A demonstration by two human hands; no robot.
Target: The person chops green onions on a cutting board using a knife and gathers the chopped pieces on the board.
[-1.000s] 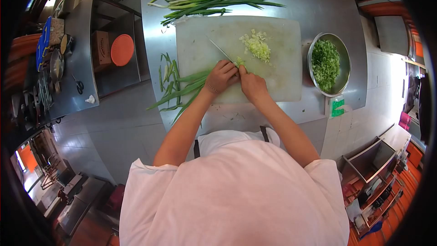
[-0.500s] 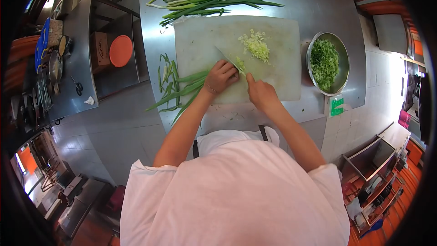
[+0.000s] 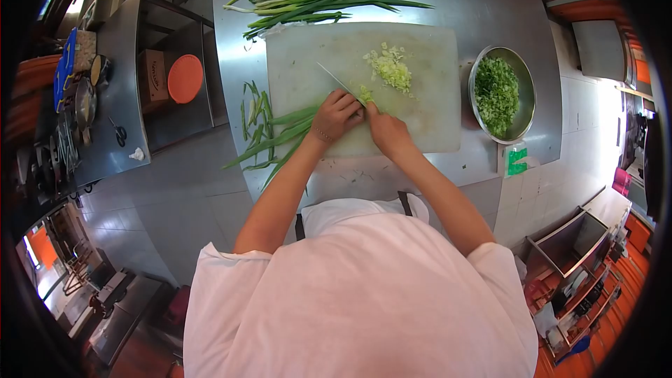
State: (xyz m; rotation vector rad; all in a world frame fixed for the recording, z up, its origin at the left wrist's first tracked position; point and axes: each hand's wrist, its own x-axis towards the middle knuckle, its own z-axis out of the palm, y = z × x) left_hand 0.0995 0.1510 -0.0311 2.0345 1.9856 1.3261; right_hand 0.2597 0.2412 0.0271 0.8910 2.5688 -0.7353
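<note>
Landmark is the cutting board [image 3: 434, 122], flat on a steel table [image 3: 483, 21]. Left hand [image 3: 337, 115] is left of board centre, toward the near edge: fingers curled down over the held scallions [image 3: 297, 123], stalks trailing off the board's left edge. Looks like the knuckles are bent to pin the stalks and guide the blade. Right hand [image 3: 390, 134] is right of board centre, fingers closed round the knife [image 3: 334, 75], blade slanting toward the board's far left corner; handle is hidden in the fist, so can't tell exact finger placement. Slant probably sets the edge across the stalk ends. Small cut bits [image 3: 365, 92] lie by the blade. Pale chopped pile [image 3: 390, 72] sits toward the board's far right, likely to leave cutting room. Steel bowl [image 3: 526, 113] with chopped greens [image 3: 497, 94] is right of the board, presumably reachable without crowding the blade. Whole scallions [image 3: 336, 1] past the board's far edge, loose stalks [image 3: 258, 113] just off its left
</note>
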